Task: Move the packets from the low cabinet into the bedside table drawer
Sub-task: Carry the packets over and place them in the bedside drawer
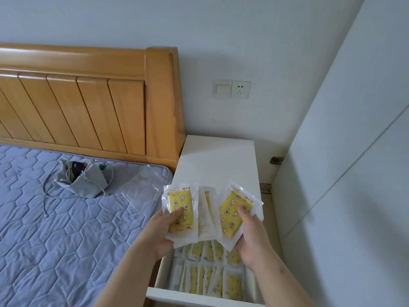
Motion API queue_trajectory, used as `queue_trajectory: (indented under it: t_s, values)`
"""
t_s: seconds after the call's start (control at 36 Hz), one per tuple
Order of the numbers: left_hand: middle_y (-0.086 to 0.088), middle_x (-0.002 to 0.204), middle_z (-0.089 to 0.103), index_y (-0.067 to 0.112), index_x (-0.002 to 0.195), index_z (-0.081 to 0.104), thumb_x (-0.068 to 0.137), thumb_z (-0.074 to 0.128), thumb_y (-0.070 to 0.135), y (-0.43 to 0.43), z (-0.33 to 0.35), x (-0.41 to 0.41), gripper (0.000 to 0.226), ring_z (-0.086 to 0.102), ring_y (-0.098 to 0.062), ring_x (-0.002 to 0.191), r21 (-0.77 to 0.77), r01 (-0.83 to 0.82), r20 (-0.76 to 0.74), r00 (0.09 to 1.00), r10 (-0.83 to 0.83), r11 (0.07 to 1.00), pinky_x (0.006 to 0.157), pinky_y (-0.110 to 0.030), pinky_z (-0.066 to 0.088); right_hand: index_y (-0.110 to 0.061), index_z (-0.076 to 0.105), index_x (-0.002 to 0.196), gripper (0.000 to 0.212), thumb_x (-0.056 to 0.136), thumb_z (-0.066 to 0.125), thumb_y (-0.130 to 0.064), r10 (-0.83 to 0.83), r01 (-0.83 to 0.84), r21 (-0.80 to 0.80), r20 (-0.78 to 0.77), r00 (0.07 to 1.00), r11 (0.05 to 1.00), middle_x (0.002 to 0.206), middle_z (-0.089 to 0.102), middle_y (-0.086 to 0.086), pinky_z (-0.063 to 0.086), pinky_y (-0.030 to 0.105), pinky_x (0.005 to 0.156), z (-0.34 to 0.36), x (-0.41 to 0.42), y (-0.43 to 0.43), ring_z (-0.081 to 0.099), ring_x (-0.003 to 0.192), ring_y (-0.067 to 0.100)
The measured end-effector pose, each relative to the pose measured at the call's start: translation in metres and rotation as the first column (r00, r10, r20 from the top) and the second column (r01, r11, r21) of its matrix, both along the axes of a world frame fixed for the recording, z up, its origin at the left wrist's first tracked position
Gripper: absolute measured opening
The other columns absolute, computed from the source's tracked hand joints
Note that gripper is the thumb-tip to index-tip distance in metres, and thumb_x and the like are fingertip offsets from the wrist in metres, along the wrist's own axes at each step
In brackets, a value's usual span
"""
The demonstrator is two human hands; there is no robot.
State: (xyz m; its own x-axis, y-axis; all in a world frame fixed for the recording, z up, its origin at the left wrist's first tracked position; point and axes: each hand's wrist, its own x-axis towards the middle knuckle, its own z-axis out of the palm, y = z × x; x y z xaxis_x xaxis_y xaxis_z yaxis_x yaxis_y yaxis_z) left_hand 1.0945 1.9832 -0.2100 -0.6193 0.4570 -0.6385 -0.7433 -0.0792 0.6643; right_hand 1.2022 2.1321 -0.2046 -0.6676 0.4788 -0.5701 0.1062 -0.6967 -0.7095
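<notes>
White bedside table [219,160] beside bed [66,218], left hand [161,231] and right hand [252,235] thumbs clamping fanned yellow packets [181,211], two packet rows [212,282] under fingers in drawer [199,299], print unreadable

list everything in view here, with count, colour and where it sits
held packets: several, yellow in clear wrap, above the drawer
drawer packets: many, yellow, in rows inside
drawer: one, white, open
bedside table: one, white, behind the drawer
headboard: one, wooden, against wall
mattress: one, blue-grey, left
pouch: one, grey, on mattress
plastic bag: one, clear, on mattress
switch and socket: one each, white, on wall
left hand: holds packets
right hand: holds packets
</notes>
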Motion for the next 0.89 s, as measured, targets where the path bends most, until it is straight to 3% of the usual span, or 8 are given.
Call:
queue_trajectory:
  t_s: [0.19, 0.28, 0.42, 0.47, 0.58, 0.78, 0.89]
  values:
    - [-0.016, 0.087, 0.073, 0.005, 0.105, 0.061, 0.091, 0.055, 0.006, 0.021, -0.008, -0.013, 0.015, 0.07, -0.029, 0.073, -0.005, 0.108, 0.021, 0.994, -0.108, 0.994, 0.061, -0.043, 0.06, -0.019, 0.064, 0.097, 0.025, 0.1, 0.042, -0.031, 0.089, -0.085, -0.058, 0.065, 0.994, 0.995, 0.095, 0.072, 0.007, 0.052, 0.039, 0.079, -0.003, -0.015, 0.009, 0.066, 0.093, 0.025]
    - [-0.018, 0.095, 0.072, 0.002, 0.111, 0.059, 0.09, 0.056, 0.004, 0.024, -0.013, -0.019, 0.021, 0.069, -0.032, 0.082, -0.043, 0.131, 0.011, 0.991, -0.13, 0.991, 0.064, -0.044, 0.059, -0.019, 0.065, 0.098, 0.026, 0.099, 0.043, -0.032, 0.097, -0.092, -0.067, 0.069, 0.993, 0.994, 0.095, 0.073, 0.006, 0.049, 0.045, 0.092, -0.009, -0.019, 0.01, 0.066, 0.096, 0.026]
    - [-0.018, 0.098, 0.072, 0.004, 0.11, 0.059, 0.088, 0.058, 0.004, 0.026, -0.019, -0.023, 0.021, 0.068, -0.034, 0.09, -0.095, 0.146, 0.004, 0.989, -0.147, 0.985, 0.077, -0.048, 0.054, -0.026, 0.058, 0.119, 0.035, 0.088, 0.06, -0.041, 0.185, -0.193, 0.054, 0.129, 0.974, 0.98, 0.12, 0.064, -0.003, 0.04, 0.047, 0.105, -0.024, -0.025, 0.011, 0.056, 0.117, 0.019]
    - [-0.017, 0.099, 0.071, 0.006, 0.108, 0.058, 0.088, 0.058, 0.003, 0.03, -0.022, -0.023, 0.02, 0.067, -0.033, 0.089, -0.116, 0.146, -0.021, 0.988, -0.15, 0.982, 0.076, -0.047, 0.054, -0.024, 0.06, 0.117, 0.036, 0.082, 0.067, -0.031, 0.213, -0.232, 0.115, 0.158, 0.964, 0.966, 0.116, 0.066, -0.002, 0.04, 0.05, 0.104, -0.028, -0.027, 0.009, 0.058, 0.115, 0.022]
    - [-0.015, 0.097, 0.071, 0.007, 0.105, 0.058, 0.09, 0.056, 0.002, 0.036, -0.025, -0.022, 0.016, 0.068, -0.031, 0.085, -0.128, 0.165, -0.013, 0.986, -0.168, 0.978, 0.065, -0.042, 0.056, -0.016, 0.066, 0.103, 0.022, 0.089, 0.057, -0.001, 0.157, -0.193, 0.174, 0.202, 0.967, 0.966, 0.096, 0.073, 0.005, 0.051, 0.048, 0.091, -0.032, -0.028, 0.011, 0.069, 0.093, 0.024]
    - [-0.017, 0.106, 0.068, 0.005, 0.117, 0.057, 0.09, 0.055, -0.002, 0.041, -0.038, -0.026, 0.028, 0.065, -0.034, 0.096, -0.166, 0.163, -0.01, 0.986, -0.167, 0.973, 0.081, -0.047, 0.053, -0.021, 0.066, 0.097, 0.024, 0.085, 0.062, 0.0, 0.068, -0.116, 0.188, 0.242, 0.968, 0.975, 0.095, 0.073, 0.006, 0.053, 0.05, 0.088, -0.045, -0.024, 0.012, 0.069, 0.091, 0.027]
    - [-0.018, 0.107, 0.067, 0.003, 0.118, 0.056, 0.089, 0.057, -0.001, 0.045, -0.049, -0.023, 0.029, 0.065, -0.034, 0.095, -0.213, 0.152, 0.009, 0.988, -0.154, 0.965, 0.073, -0.046, 0.053, -0.02, 0.065, 0.1, 0.022, 0.086, 0.061, -0.002, 0.06, -0.104, 0.172, 0.242, 0.968, 0.98, 0.095, 0.072, 0.006, 0.054, 0.05, 0.086, -0.05, -0.022, 0.012, 0.069, 0.09, 0.027]
